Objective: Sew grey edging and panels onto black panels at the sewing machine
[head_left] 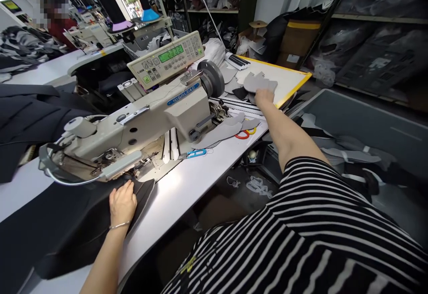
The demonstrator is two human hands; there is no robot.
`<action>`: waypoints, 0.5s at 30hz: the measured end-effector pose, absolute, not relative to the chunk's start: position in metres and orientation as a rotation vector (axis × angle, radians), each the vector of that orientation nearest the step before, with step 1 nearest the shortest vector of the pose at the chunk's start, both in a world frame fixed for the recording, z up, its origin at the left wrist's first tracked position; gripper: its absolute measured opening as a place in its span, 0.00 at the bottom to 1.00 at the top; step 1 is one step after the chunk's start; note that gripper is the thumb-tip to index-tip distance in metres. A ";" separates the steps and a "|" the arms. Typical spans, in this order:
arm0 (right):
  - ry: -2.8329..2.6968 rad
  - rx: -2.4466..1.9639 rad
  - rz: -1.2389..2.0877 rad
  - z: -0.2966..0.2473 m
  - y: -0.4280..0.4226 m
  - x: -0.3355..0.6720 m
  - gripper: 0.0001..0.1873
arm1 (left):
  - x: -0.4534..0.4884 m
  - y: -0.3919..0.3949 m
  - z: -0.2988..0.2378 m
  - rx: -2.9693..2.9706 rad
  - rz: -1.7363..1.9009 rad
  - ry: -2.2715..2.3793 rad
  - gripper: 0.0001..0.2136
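Observation:
My left hand (123,202), with a bracelet at the wrist, is closed on the edge of a black fabric panel (83,236). That panel lies on the white table just in front of the needle area of the sewing machine (157,120). Stretched far to the right, my right hand (265,99) is closed on a grey fabric piece (259,82) among other cut pieces; its fingertips are partly hidden. Between the hands lie blue thread snips (196,153), scissors with red and yellow handles (242,134) and grey cut pieces (220,132).
A control panel (167,60) with a green display stands behind the machine, near thread cones (149,15). At right, a grey bin (377,116) holds fabric pieces beside a yellow-edged board (294,87). Shelves with bagged material line the back. Another person is at far left.

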State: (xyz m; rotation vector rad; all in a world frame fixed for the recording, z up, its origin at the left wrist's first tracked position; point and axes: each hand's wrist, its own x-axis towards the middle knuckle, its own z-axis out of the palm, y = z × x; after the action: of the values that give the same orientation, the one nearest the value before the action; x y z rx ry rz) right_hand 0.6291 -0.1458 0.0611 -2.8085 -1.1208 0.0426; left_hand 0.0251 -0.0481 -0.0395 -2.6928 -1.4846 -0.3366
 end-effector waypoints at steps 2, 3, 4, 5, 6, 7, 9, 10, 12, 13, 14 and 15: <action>-0.952 -2.688 -0.174 0.074 -0.152 0.613 0.22 | 0.028 -0.053 -0.022 -2.783 -0.407 -1.609 0.17; -0.903 -2.610 -0.277 0.080 -0.155 0.599 0.22 | 0.032 -0.057 -0.011 -2.829 -0.479 -1.706 0.16; -0.897 -2.537 -0.356 0.083 -0.160 0.581 0.21 | 0.038 -0.064 0.002 -2.875 -0.590 -1.829 0.15; -0.960 -2.480 -0.401 0.084 -0.166 0.556 0.21 | 0.046 -0.071 0.016 -2.930 -0.736 -1.976 0.15; -1.045 -2.424 -0.433 0.083 -0.172 0.526 0.21 | 0.057 -0.080 0.029 -3.001 -0.893 -2.136 0.17; -1.192 -2.332 -0.471 0.080 -0.180 0.491 0.20 | 0.070 -0.089 0.042 -3.089 -1.049 -2.304 0.20; -1.792 -1.808 -0.576 0.070 -0.195 0.411 0.19 | 0.098 -0.105 0.061 -3.336 -1.161 -2.624 0.27; -2.083 -1.479 -0.568 0.064 -0.201 0.371 0.18 | 0.111 -0.112 0.067 -3.435 -1.087 -2.767 0.29; -2.423 -0.787 -0.507 0.057 -0.212 0.302 0.19 | 0.129 -0.121 0.073 -3.476 -0.749 -3.006 0.29; -2.517 -0.618 -0.445 0.056 -0.215 0.276 0.20 | 0.132 -0.124 0.074 -3.422 -0.631 -3.083 0.28; -2.563 -0.510 -0.405 0.056 -0.217 0.256 0.22 | 0.131 -0.125 0.074 -3.353 -0.591 -3.125 0.26; -2.592 -0.453 -0.375 0.058 -0.218 0.243 0.24 | 0.126 -0.125 0.074 -3.293 -0.622 -3.129 0.26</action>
State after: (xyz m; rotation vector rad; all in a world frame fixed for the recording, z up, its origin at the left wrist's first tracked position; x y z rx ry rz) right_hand 0.2432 -0.2182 0.0584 -0.4534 -2.5922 -0.3746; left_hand 0.1255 -0.1246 0.0743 -3.2933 -3.1290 -0.6220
